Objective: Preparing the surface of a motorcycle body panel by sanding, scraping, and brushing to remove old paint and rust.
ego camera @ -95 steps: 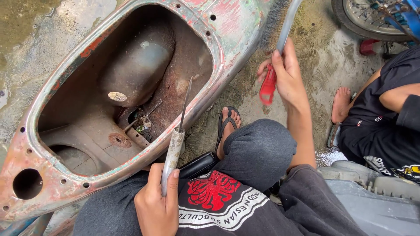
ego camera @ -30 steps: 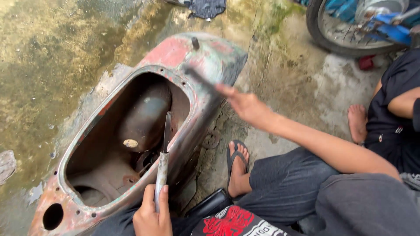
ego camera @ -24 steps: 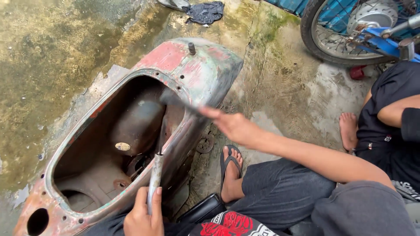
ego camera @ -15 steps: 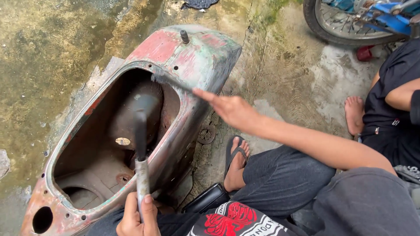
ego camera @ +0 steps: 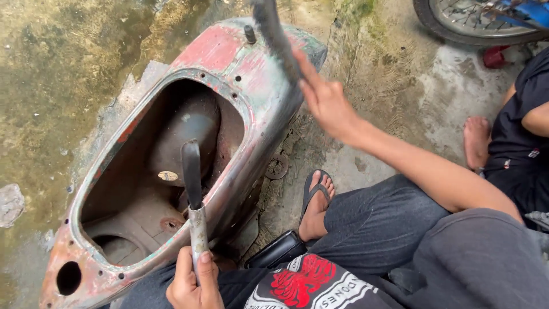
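Two tools are up: I'd brace the rusty scooter shell (ego camera: 229,63) lying on the concrete floor (ego camera: 394,103), then swing true. My right hand (ego camera: 327,102) grips what looks like a blurred brush (ego camera: 275,35) over its rim; my left hand (ego camera: 193,285) clasps the metal-handled tool (ego camera: 194,200) above the cavity.

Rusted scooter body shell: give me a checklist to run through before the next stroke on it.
1. Left hand grips the grey metal-handled scraper: ok.
2. Scraper's dark blade points into the rusted red and green scooter body shell: ok.
3. Right hand holds the dark blurred brush-like tool over the shell's top: ok.
4. What the tool's tip touches: cannot tell, blurred.
5. Sandalled foot apart from the shell: ok.
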